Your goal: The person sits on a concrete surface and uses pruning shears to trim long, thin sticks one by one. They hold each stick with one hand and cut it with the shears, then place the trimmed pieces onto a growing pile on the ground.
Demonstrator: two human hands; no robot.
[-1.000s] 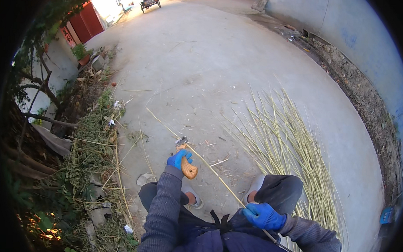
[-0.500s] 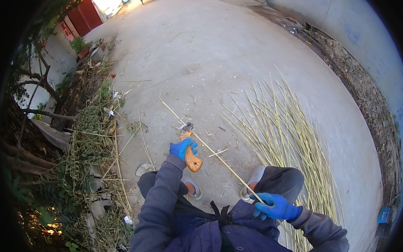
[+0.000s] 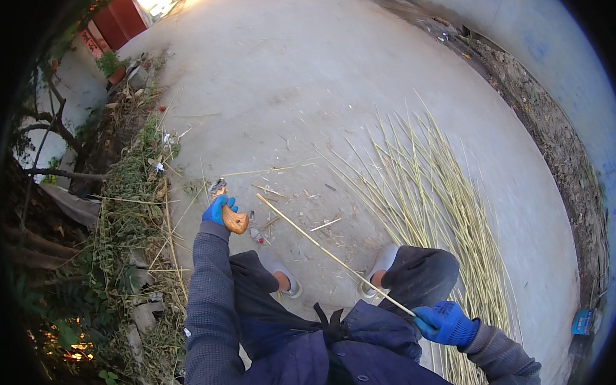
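Bare grey concrete ground lies open ahead, hemmed by a weedy verge on the left and a spread pile of pale yellow-green stalks on the right. The blue-gloved left hand is clenched on a wooden-handled knife (blade mostly hidden). The blue-gloved right hand grips one end of a long thin pale stalk, slanting up-left over the knees.
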